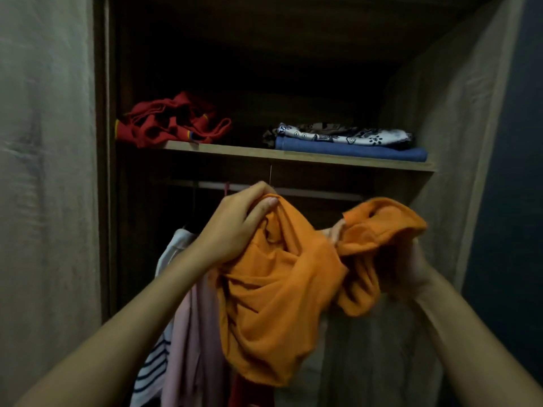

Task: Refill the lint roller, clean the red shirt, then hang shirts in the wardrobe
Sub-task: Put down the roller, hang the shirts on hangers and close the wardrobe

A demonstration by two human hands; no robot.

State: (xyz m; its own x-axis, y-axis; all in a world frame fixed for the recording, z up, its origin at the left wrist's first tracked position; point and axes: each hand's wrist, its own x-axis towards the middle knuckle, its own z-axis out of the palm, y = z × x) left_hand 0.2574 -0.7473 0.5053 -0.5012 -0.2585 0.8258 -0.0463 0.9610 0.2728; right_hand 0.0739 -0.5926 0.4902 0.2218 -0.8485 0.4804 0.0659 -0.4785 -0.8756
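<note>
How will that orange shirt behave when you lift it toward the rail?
Probably floppy: the orange shirt bunches and sags between the left hand and right hand. Likely light, since pinched folds hold it. It may snag the hanging clothes below.

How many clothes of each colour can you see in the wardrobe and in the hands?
Orange: 1, the shirt in both hands
Red: 1, bundle on the shelf
Blue: 1
Patterned white: 1
Pink: 1
Striped: 1
Total: 6
</note>
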